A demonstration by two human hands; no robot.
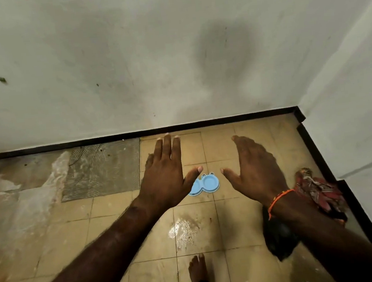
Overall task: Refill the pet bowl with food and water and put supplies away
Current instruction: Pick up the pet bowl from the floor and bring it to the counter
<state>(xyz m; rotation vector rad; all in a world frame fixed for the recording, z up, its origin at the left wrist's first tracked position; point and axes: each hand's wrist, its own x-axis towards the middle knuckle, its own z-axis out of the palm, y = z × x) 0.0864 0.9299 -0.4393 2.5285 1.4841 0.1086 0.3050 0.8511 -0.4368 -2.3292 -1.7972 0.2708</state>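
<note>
Head view, looking down at a tiled floor (232, 215) by a wall corner. Left hand (165, 176) held out flat, palm down, fingers straight and together, thumb spread; grasps nothing. Right hand (254, 166) likewise released, fingers extended, thumb out toward the left hand. Blue double pet bowl (208, 183) lies on the floor, seen in the gap between the two thumbs; its left dish is partly hidden behind the left hand. Both hands are raised above it, no contact visible. Orange thread band (278, 200) on right wrist. Patterned red cloth (320, 192) bunched near the right wall. Bare foot (198, 272) at lower centre.
</note>
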